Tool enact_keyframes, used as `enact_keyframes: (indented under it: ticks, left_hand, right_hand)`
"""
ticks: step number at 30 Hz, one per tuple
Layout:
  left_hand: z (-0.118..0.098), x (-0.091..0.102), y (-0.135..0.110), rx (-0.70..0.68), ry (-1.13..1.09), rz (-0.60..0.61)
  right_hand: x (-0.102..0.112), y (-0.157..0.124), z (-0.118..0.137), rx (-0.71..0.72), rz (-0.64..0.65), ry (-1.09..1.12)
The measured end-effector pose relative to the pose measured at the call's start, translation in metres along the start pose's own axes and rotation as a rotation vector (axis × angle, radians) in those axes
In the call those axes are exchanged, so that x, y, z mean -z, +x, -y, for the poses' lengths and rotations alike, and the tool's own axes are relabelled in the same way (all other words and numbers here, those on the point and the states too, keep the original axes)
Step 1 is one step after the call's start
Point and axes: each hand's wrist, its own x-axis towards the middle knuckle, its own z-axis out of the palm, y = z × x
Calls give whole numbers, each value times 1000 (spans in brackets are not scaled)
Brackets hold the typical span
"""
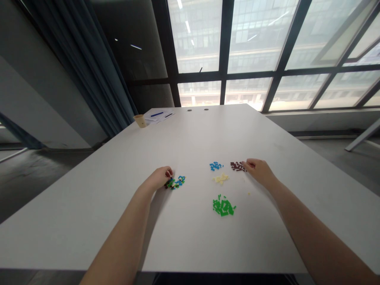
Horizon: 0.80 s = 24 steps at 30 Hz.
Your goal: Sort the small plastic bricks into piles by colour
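Green pile (219, 207), set apart from brown pile (237, 166), likely against mixing. Half-curled left hand (162, 176) at mixed pile (178, 183), pinched-looking right hand (259, 170) at brown pile; can't tell either hold.

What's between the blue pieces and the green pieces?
The pale yellow pieces, in the head view; a strip of white tabletop separates them from the green pieces. The blue pieces sit just beyond.
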Motion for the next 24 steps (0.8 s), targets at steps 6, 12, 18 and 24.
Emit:
enact_keyframes:
  ticks: [6, 12, 18, 24]
  left_hand:
    - [-5, 3, -3, -30, -42, -40]
    - [-18, 8, -7, -127, -352, -93]
    - [-46, 0, -13, -138, -830, -52]
    - [-83, -35, -25, -305, -875, -179]
  right_hand:
    - [1, 0, 1, 18, 14, -3]
    - [2, -1, 5, 21, 21, -5]
    - [1, -3, 11, 42, 38, 22]
    - [-2, -10, 29, 129, 84, 76]
